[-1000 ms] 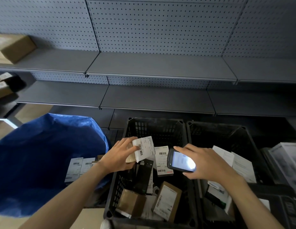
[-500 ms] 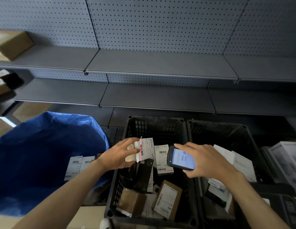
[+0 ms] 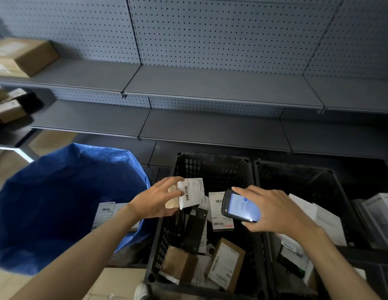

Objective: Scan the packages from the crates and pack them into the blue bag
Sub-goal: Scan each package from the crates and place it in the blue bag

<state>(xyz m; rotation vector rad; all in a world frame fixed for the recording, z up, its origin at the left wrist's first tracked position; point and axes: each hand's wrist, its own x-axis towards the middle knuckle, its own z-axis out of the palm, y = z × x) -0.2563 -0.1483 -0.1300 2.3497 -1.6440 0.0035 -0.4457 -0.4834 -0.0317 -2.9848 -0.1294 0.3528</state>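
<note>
My left hand [image 3: 155,200] grips a small package with a white barcode label [image 3: 192,192], held above the left edge of the left black crate [image 3: 212,167]. My right hand [image 3: 273,211] holds a handheld scanner [image 3: 239,205] with its lit screen facing me, just right of the package. That crate holds several boxes and labelled parcels, among them a brown box [image 3: 224,264]. A second black crate [image 3: 297,176] to the right holds white envelopes [image 3: 318,215]. The open blue bag [image 3: 58,191] stands at the left with labelled packages [image 3: 105,211] inside.
Grey metal shelves [image 3: 210,87] with pegboard backing run across the rear. Cardboard boxes [image 3: 22,57] sit on the shelves at far left. A white box [image 3: 381,211] lies at the right edge. A cardboard surface [image 3: 117,282] lies below the bag.
The red scan line seen on the label half a second ago is gone. The package and the scanner have stayed almost where they were.
</note>
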